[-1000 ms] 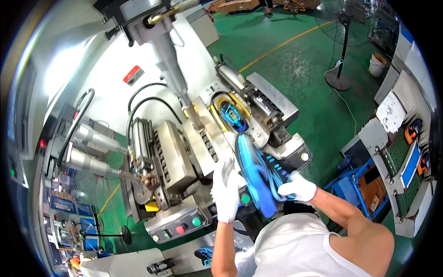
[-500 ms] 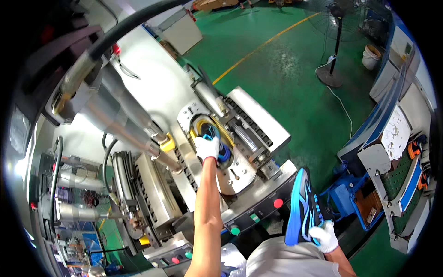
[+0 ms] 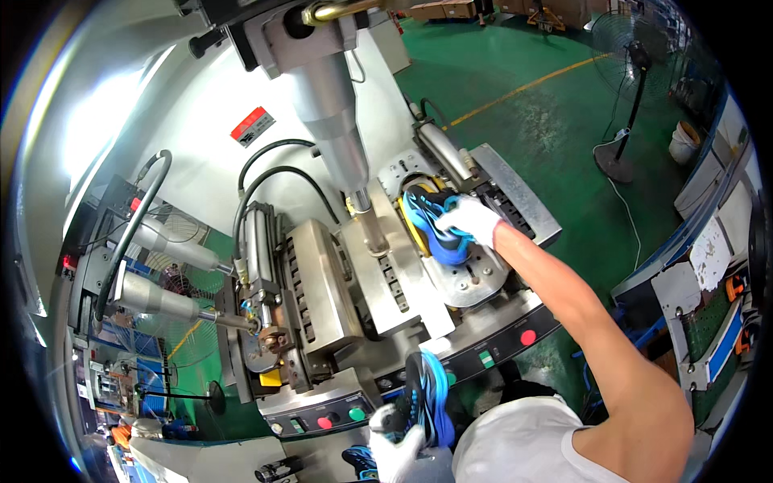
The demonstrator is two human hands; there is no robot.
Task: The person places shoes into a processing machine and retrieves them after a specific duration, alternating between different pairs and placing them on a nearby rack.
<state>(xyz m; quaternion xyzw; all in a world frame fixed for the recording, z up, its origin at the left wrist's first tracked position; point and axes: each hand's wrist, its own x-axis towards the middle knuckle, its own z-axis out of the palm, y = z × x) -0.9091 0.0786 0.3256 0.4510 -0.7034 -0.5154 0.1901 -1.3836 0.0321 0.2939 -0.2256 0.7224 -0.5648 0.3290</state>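
My right hand (image 3: 471, 219), in a white glove, closes on a blue and black sports shoe (image 3: 439, 241). This shoe sits in or just over the yellow-edged holder (image 3: 416, 232) of the right-hand press station. Down near the lower edge my left hand (image 3: 398, 449), also gloved, grips a second blue and black shoe (image 3: 433, 394), held toe up in front of the machine's front panel. Part of another blue shoe (image 3: 360, 460) shows just left of that hand. Above the station, a metal press cylinder (image 3: 334, 121) reaches down beside the holder.
A second press station (image 3: 270, 338) with steel blocks stands to the left. Red and green buttons (image 3: 527, 337) line the front panel. At the right is a rack (image 3: 708, 314); a standing fan (image 3: 620, 161) and a bucket (image 3: 684, 142) stand on the green floor.
My left hand has drawn its shoe out of the holder and down to the lower edge. My right hand has brought the other shoe from the lower right into the holder. The view has shifted.
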